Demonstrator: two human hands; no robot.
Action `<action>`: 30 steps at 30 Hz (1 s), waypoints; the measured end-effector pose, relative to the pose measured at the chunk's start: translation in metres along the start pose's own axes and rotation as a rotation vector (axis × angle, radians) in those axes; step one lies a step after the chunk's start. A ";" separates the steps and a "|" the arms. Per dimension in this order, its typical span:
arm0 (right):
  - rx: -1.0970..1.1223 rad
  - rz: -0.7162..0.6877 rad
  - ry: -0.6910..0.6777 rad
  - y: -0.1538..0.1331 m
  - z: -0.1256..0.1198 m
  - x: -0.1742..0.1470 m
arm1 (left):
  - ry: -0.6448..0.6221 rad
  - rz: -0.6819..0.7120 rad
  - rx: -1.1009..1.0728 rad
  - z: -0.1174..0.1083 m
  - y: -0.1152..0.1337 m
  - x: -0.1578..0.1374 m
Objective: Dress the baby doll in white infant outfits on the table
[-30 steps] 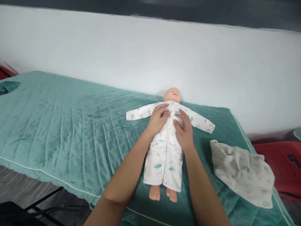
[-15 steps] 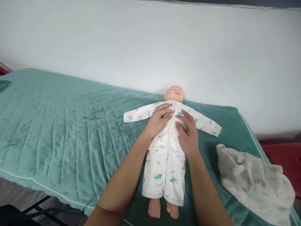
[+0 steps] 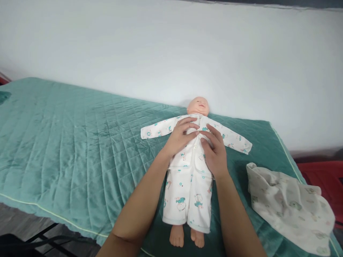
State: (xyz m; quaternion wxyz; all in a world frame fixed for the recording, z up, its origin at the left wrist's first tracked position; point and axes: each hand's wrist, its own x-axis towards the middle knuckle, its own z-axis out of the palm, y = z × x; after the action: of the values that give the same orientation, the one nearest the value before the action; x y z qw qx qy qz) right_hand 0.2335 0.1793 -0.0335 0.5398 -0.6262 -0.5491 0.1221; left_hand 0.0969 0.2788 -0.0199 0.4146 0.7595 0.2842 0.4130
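Note:
A baby doll (image 3: pixel 198 106) lies on its back, head toward the wall, in a white printed long-sleeved shirt (image 3: pixel 183 157) and matching trousers (image 3: pixel 175 192). Its bare feet stick out below. My left hand (image 3: pixel 182 135) rests on the chest, thumb and fingertips closed at the shirt's front opening. From the other side my right hand (image 3: pixel 214 150) meets it there, its fingers bent onto the same edge. The fingertips cover the spot between them. Just below, a round button (image 3: pixel 195 147) shows on the front. The shirt's sleeves stretch out to both sides.
A green quilted cover (image 3: pixel 80 150) lies beneath the doll, against a white wall (image 3: pixel 160 46). At the right is a crumpled white printed cloth (image 3: pixel 289 203). A red object (image 3: pixel 324 178) stands beyond the right edge, and a dark metal frame (image 3: pixel 45 232) shows at lower left.
My left thumb has straightened slightly toward the middle, meeting my right fingertips at the shirt front. Otherwise the doll and cloth stay in place.

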 end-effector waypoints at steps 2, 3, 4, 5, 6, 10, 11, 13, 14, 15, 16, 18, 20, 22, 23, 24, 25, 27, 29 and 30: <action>-0.003 -0.002 -0.010 0.000 0.000 0.000 | 0.008 0.004 0.018 0.001 0.002 0.000; -0.005 -0.003 -0.016 0.000 -0.001 0.000 | 0.013 0.002 0.036 0.001 0.004 0.000; -0.007 0.000 -0.020 0.000 -0.001 0.000 | 0.019 -0.002 0.060 0.002 0.005 0.000; -0.008 0.005 -0.023 0.000 -0.001 0.000 | 0.028 -0.008 0.089 0.003 0.007 0.000; -0.008 0.010 -0.024 0.000 -0.001 0.000 | 0.036 -0.012 0.121 0.005 0.008 0.000; -0.007 -0.016 -0.008 0.000 0.000 0.000 | 0.063 0.027 0.234 0.011 0.012 0.000; -0.007 -0.025 -0.002 0.000 0.000 0.000 | 0.069 0.050 0.255 0.012 0.012 0.000; -0.005 -0.029 0.005 0.000 0.000 0.001 | 0.077 0.097 0.287 0.013 0.012 -0.001; -0.001 -0.026 0.005 0.001 0.000 0.001 | 0.080 0.115 0.294 0.014 0.011 -0.002; 0.003 -0.025 0.005 0.001 0.000 0.001 | 0.079 0.128 0.295 0.013 0.011 -0.002; 0.009 -0.025 0.007 0.001 0.000 0.001 | 0.078 0.132 0.286 0.013 0.011 -0.002; 0.030 -0.019 0.014 0.002 0.001 0.001 | 0.084 0.114 0.242 0.012 0.010 -0.002; 0.067 -0.002 0.021 0.003 0.001 0.002 | 0.097 0.076 0.183 0.010 0.008 -0.001; 0.108 0.027 0.024 0.003 0.001 0.002 | 0.104 0.041 0.147 0.009 0.007 0.000; 0.125 0.037 0.026 0.003 0.001 0.002 | 0.100 0.034 0.147 0.008 0.006 0.000; 0.137 0.040 0.030 0.003 0.001 0.003 | 0.092 0.035 0.156 0.008 0.006 -0.001; 0.142 0.039 0.034 0.003 0.001 0.003 | 0.082 0.042 0.169 0.007 0.006 -0.002; 0.139 0.027 0.046 0.004 0.001 0.002 | 0.062 0.063 0.195 0.006 0.006 -0.007; 0.129 0.009 0.054 0.004 0.000 0.000 | 0.049 0.090 0.212 0.004 0.006 -0.015; 0.122 -0.002 0.057 0.004 0.000 -0.002 | 0.042 0.108 0.219 0.003 0.006 -0.019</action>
State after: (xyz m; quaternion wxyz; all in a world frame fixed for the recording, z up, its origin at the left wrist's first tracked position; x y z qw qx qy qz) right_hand 0.2350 0.1785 -0.0373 0.5925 -0.5949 -0.5255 0.1369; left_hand 0.0907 0.2595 -0.0231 0.3004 0.8055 0.2948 0.4171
